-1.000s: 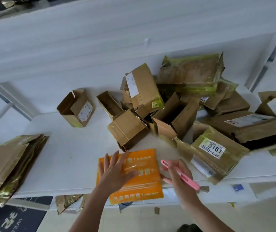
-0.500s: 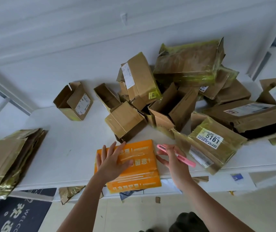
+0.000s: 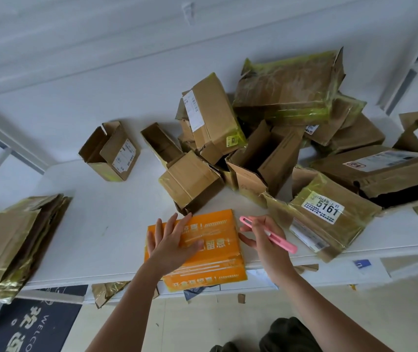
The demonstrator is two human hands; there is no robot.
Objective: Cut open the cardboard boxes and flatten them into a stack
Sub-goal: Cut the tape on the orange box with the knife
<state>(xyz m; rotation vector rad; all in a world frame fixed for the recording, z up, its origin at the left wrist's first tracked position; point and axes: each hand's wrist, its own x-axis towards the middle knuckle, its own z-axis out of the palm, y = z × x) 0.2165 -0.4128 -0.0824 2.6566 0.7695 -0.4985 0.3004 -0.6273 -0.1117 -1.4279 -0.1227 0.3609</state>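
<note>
An orange box with white lettering lies at the front edge of the white table. My left hand presses flat on its top with fingers spread. To its right, my right hand holds a pink cutter, while its lower fingers stretch toward the box's right side. A stack of flattened cardboard lies at the table's left end. Several brown taped boxes are piled behind and to the right.
A small opened box stands alone at the back left. A box labelled 5161 sits close to my right hand. Cardboard scraps lie on the floor below the table edge, next to a dark doormat.
My view has shifted a little. Both hands stay on the orange box and the cutter; the right hand has edged nearer the box's right side.
</note>
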